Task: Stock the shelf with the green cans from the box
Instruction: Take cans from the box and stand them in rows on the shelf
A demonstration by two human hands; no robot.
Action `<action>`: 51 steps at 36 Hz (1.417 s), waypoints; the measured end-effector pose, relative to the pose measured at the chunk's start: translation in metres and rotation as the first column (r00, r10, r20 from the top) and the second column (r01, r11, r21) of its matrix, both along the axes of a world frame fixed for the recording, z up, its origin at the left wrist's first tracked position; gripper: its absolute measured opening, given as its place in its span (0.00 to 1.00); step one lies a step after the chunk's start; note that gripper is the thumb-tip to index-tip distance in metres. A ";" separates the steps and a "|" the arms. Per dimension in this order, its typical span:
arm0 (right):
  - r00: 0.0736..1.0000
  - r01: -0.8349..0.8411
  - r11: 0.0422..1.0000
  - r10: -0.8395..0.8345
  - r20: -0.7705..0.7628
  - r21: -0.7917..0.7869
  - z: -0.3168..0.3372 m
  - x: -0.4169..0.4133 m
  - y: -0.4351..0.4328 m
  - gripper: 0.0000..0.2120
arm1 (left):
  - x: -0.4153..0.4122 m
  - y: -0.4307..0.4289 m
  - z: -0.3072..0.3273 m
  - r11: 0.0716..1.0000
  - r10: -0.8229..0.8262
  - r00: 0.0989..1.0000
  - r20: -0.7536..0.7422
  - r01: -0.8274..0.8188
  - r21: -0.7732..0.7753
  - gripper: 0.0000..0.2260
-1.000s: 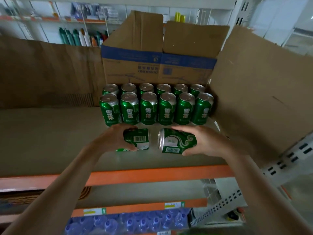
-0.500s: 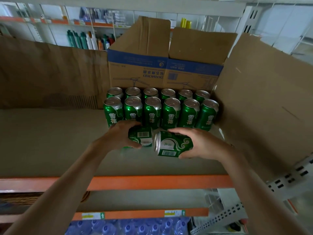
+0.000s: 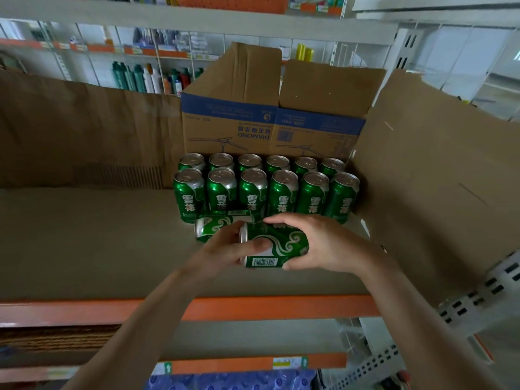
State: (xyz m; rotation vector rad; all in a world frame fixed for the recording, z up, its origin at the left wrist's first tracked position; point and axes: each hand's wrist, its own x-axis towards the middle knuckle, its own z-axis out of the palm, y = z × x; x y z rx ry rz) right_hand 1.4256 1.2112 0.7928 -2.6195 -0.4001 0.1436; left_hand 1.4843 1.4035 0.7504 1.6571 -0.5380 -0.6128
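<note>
Head view: two green cans on their sides at the shelf front, ahead of two upright rows.

Near can (image 3: pixel 274 246) lies sideways, gripped by the right hand (image 3: pixel 318 243), fingers wrapped round its body; left hand (image 3: pixel 225 249) presses its silver lid end, and whether those fingers also grip the far can (image 3: pixel 216 225) I cannot tell. Judgement: tip each can upright, label forward, and slide it flush against the front row (image 3: pixel 267 194) without knocking neighbours. Cans are smooth glossy metal cylinders, so likely slippery. Shelf (image 3: pixel 84 249) is matte beige with an orange edge; the creased cardboard box (image 3: pixel 270 114) stands behind.
</note>
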 end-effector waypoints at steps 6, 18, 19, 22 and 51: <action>0.999 0.045 0.963 -0.047 0.000 0.266 -0.007 -0.004 -0.003 0.37 | -0.007 0.006 0.003 0.991 0.107 0.994 -0.007 -0.107 -0.082 0.31; 0.983 0.180 0.639 -0.151 -0.107 0.748 -0.031 -0.021 -0.010 0.36 | -0.020 0.018 0.000 0.961 0.231 0.968 -0.099 -0.243 -0.131 0.49; 0.981 0.187 0.608 -0.163 -0.109 0.772 -0.033 -0.022 -0.009 0.35 | -0.019 0.019 -0.001 0.960 0.230 0.968 -0.098 -0.242 -0.138 0.50; 0.978 0.185 0.547 -0.180 -0.100 0.816 -0.038 -0.023 -0.006 0.33 | -0.022 0.018 0.001 0.969 0.192 0.978 -0.076 -0.202 -0.142 0.41; 0.985 0.154 0.608 -0.157 -0.072 0.779 -0.022 -0.028 0.003 0.38 | -0.037 0.009 -0.007 0.983 0.055 0.998 0.010 -0.053 -0.177 0.28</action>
